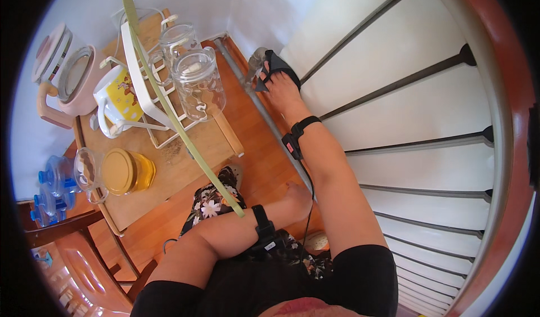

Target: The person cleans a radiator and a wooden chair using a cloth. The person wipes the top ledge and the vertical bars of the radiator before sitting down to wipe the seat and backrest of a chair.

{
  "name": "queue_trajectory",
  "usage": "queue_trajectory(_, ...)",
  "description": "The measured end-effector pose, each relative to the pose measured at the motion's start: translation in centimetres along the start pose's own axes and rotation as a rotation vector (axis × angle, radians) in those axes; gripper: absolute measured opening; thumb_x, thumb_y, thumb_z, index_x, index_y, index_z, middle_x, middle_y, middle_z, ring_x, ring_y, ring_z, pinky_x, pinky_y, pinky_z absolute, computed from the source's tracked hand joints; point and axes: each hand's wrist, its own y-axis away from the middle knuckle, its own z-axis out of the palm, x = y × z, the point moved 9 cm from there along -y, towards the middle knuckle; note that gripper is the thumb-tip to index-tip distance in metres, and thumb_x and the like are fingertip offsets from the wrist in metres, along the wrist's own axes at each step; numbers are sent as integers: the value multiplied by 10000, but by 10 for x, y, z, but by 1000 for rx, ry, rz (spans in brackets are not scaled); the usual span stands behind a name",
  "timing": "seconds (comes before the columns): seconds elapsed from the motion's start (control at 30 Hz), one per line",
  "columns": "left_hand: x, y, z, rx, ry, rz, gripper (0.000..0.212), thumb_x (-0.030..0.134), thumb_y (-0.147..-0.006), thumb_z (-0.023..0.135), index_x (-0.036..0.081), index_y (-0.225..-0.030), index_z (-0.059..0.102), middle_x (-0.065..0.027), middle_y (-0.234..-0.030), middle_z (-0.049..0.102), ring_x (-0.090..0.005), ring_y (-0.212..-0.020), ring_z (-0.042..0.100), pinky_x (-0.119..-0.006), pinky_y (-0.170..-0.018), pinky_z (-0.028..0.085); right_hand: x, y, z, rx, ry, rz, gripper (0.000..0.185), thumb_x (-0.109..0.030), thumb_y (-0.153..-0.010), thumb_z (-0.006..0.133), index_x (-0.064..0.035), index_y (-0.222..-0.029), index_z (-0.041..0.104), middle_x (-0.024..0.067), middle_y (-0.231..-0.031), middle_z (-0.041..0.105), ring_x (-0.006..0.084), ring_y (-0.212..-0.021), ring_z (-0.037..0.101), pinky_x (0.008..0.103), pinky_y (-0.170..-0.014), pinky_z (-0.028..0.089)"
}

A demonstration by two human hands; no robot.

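Observation:
My right hand (282, 90) holds a dark grey cloth (278, 66) against the far end of a white sectional radiator (379, 72), beside a pipe fitting (256, 59) that looks covered in greyish plastic. The fingers are spread over the cloth, which partly hides the fitting. Low in front of my body, my left hand (298, 201) is near the grey floor-level pipe (270, 118). Its fingers are mostly turned from view, and no object shows in it. Whether it touches the pipe is unclear. Both forearms wear black straps with small boxes, and a thin cable crosses by the left hand.
A wooden table (168, 182) at left bears a white cup rack (147, 102), glass mugs (198, 85), a yellow-white mug (120, 97), a lidded jar (126, 171) and a pink kettle (78, 78). A long green strip (177, 127) crosses above. Blue-capped bottles (55, 190) and a chair (84, 270) stand left.

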Motion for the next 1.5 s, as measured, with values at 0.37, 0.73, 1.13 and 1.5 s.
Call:
queue_trajectory(0.37,9,-7,10,-187,-137,-7,363,266,-848,619,99,-1163,688,-121,-1207,654,-346,-1132,596,-607,-939,390,-13,89,23,-106,136,54,430,-232,-897,517,-64,-1288,583,65,-1316,537,227,-1231,451,393,-1101,247)
queue_trajectory(0.73,26,-3,28,-358,-142,54,295,222,-868,549,109,-1087,711,-87,-1154,679,-276,-1073,637,-535,-903,435,-12,244,0,-88,13,169,510,-171,-838,545,-47,-1331,522,22,-1150,609,187,-1153,511,340,-1062,310)
queue_trajectory(1.13,40,-15,36,-208,-95,66,430,417,-896,524,56,-1049,700,-177,-1086,674,-355,-1025,632,-447,-871,499,-17,410,-14,-465,17,273,642,-256,-853,596,-105,-1444,395,-5,-1476,395,154,-1169,498,322,-1009,350)
queue_trajectory(1.5,63,-19,40,-231,-79,-7,511,447,-887,555,6,-1126,653,-232,-1132,644,-383,-1081,599,-438,-922,476,-23,544,-67,-178,114,326,329,-201,-811,594,-129,-1125,658,-65,-964,616,122,-1057,540,294,-947,369)
